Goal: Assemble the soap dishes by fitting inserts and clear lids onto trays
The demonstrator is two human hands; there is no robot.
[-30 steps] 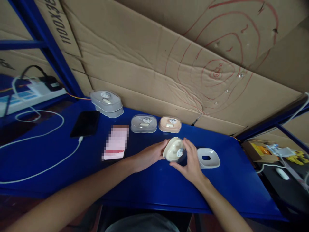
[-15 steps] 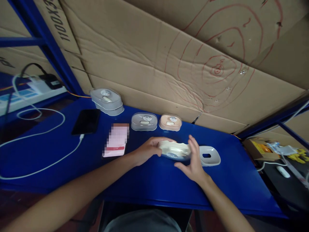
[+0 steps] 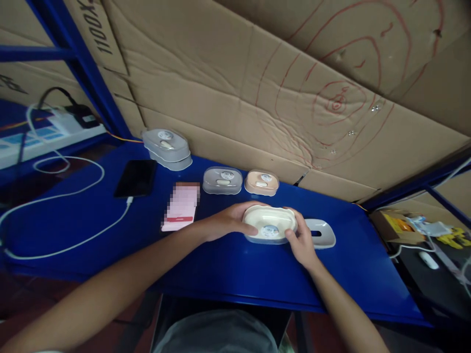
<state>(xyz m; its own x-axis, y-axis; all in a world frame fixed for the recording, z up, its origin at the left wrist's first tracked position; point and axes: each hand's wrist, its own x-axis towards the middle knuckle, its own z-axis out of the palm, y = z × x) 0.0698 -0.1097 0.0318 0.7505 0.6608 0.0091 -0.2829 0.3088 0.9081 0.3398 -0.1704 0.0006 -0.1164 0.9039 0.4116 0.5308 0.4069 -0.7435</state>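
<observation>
Between my hands is a cream soap box (image 3: pixel 270 218) with a wavy rim, a clear cover and a round sticker. My left hand (image 3: pixel 241 220) grips its left end, thumb on the near face. On the right end, my right hand (image 3: pixel 300 242) closes round it with the thumb near the sticker. Just beyond that hand, a white oval tray (image 3: pixel 326 234) with a dark slot lies on the blue table (image 3: pixel 228 269), partly hidden by my fingers. Farther back stand a grey soap box (image 3: pixel 222 181) and a peach soap box (image 3: pixel 261 183), both under clear covers.
Two stacked grey boxes (image 3: pixel 167 148) stand at the back left. A dark phone (image 3: pixel 135 178) on a white cable (image 3: pixel 105 230) and a phone with a pink screen (image 3: pixel 183 206) lie at left. A cardboard wall (image 3: pixel 206 88) rises behind; a power strip (image 3: pixel 51 142) is far left.
My right hand has closed from a spread pose onto the soap box's right end. The box has tilted, so its face and sticker show more fully. The camera view has shifted slightly.
</observation>
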